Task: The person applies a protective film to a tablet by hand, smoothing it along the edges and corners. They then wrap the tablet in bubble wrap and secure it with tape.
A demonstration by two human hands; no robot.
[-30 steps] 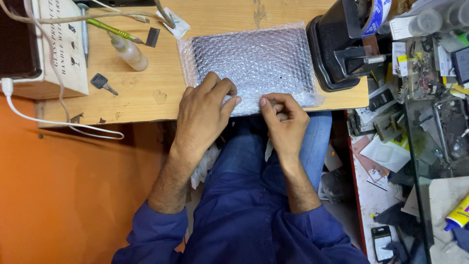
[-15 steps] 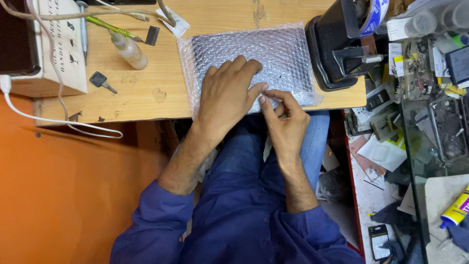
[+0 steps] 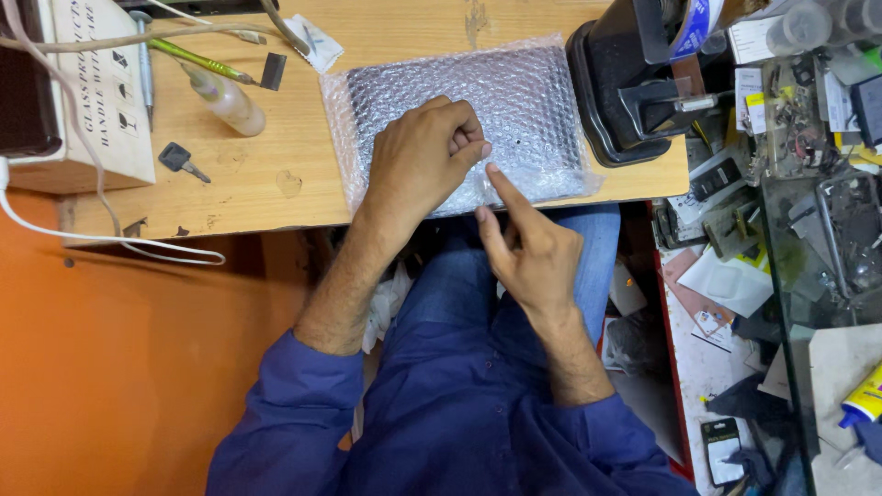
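Left hand [image 3: 424,156] fist-closed pressing bubble-wrap parcel [image 3: 514,101] on tabletop [image 3: 276,174], right hand [image 3: 528,253] fingers apart at edge; light, soft, likely fragile

Clear plastic bubble wrap [image 3: 514,110] – glossy, bumpy – on a matt, scuffed wooden table [image 3: 276,174].

The bubble-wrap pouch [image 3: 459,119] is silvery-clear, dotted all over with small bubbles — it lies on the pale tan wooden desk [image 3: 276,184]. At the desk's right edge sits a black tape dispenser [image 3: 625,92]; near its left edge, a black-headed key [image 3: 179,161] — sleeves are dark blue.
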